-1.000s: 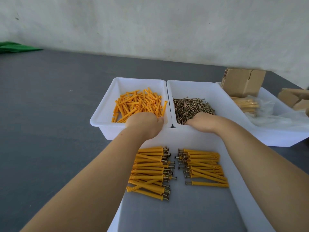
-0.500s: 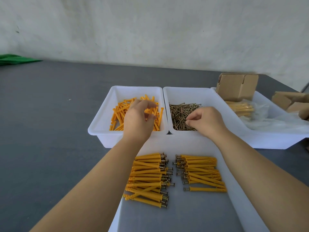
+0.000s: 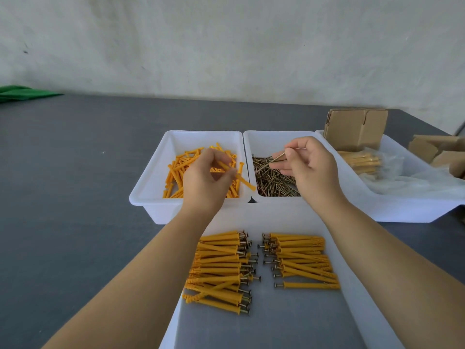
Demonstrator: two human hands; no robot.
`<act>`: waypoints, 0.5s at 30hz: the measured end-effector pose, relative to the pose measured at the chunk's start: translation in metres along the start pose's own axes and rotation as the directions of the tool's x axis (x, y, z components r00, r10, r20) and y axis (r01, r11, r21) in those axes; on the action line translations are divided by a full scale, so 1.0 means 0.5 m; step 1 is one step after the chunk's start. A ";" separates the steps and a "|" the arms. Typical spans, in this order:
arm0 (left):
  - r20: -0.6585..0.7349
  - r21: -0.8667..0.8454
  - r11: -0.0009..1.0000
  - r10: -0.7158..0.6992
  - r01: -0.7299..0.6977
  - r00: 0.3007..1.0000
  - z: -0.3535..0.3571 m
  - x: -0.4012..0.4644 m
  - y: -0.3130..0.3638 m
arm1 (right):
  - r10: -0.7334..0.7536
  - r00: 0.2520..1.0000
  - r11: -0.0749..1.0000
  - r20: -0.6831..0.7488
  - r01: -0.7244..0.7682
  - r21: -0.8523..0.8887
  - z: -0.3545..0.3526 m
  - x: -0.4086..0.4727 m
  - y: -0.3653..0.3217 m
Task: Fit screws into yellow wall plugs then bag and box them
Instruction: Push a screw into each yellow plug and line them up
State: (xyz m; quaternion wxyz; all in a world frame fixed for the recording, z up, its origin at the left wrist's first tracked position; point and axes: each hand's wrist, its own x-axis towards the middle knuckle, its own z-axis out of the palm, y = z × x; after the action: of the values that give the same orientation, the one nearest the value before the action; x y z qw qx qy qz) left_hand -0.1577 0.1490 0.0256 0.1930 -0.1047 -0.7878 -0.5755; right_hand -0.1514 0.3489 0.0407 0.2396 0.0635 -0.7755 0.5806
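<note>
The left hand (image 3: 205, 178) hovered over the bin of plugs (image 3: 151, 187), its fingers curled in a tight grip round 1 yellow wall plug (image 3: 237, 176) whose free end angled out over the bin's right rim. The right hand (image 3: 310, 163) hung over the bin of screws (image 3: 276, 142), thumb and forefinger pinching 1 screw (image 3: 273, 161) that slanted down toward the loose screws (image 3: 274, 181) heaped below. The 2 held pieces were near each other but apart.

Both white bins stood side by side, touching, about mid-desk. Loose yellow plugs (image 3: 176, 170) lay jumbled in the left one. Toward the near edge of the grey desk (image 3: 75, 197) sat a shallow white tray (image 3: 362, 306), butted against the 2 bins. On it lay 2 rows of finished plugs: a left pile (image 3: 219, 270) with screw heads pointing right, and a right pile (image 3: 304, 260) with heads pointing left, a narrow gap between them.

Toward the right edge of the desk a longer white bin (image 3: 402, 210) held a folded cardboard box (image 3: 354, 129), clear plastic bags (image 3: 415, 182) and a bagged bundle of plugs (image 3: 362, 161). More cardboard (image 3: 435, 147) lay beyond it. Something green (image 3: 22, 93) sat at the far left corner.
</note>
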 end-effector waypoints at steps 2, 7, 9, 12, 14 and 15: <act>0.000 -0.041 0.999 -0.028 0.028 1.000 -0.001 0.000 0.000 | 0.071 0.997 0.993 0.002 -0.071 0.093 0.001 -0.002 -0.007; 0.064 -0.135 0.989 -0.058 0.066 0.996 0.004 -0.003 0.007 | 0.128 0.991 0.991 0.045 -0.129 0.019 0.009 -0.004 -0.012; 0.081 -0.189 0.978 -0.073 0.087 0.994 0.002 -0.002 0.007 | 0.104 0.994 0.994 0.044 -0.105 0.013 0.008 -0.004 -0.015; 0.134 -0.208 0.972 -0.079 0.106 0.988 -0.001 -0.002 0.005 | 0.067 0.997 0.997 0.040 -0.068 0.047 0.005 -0.005 -0.021; 0.195 -0.111 0.993 -0.020 0.042 0.981 0.002 -0.005 0.002 | 0.048 0.998 0.994 0.040 -0.051 0.095 0.007 -0.007 -0.028; 0.223 -0.037 0.999 0.020 -0.012 0.975 0.005 -0.008 0.003 | 0.043 0.998 0.991 0.045 -0.048 0.123 0.008 -0.009 -0.031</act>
State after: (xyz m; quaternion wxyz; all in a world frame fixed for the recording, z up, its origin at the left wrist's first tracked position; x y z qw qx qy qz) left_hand -0.1541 0.1523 0.0246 0.1061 -0.1783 -0.7933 -0.5723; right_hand -0.1430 0.3392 0.0515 0.2056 0.0728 -0.7442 0.6314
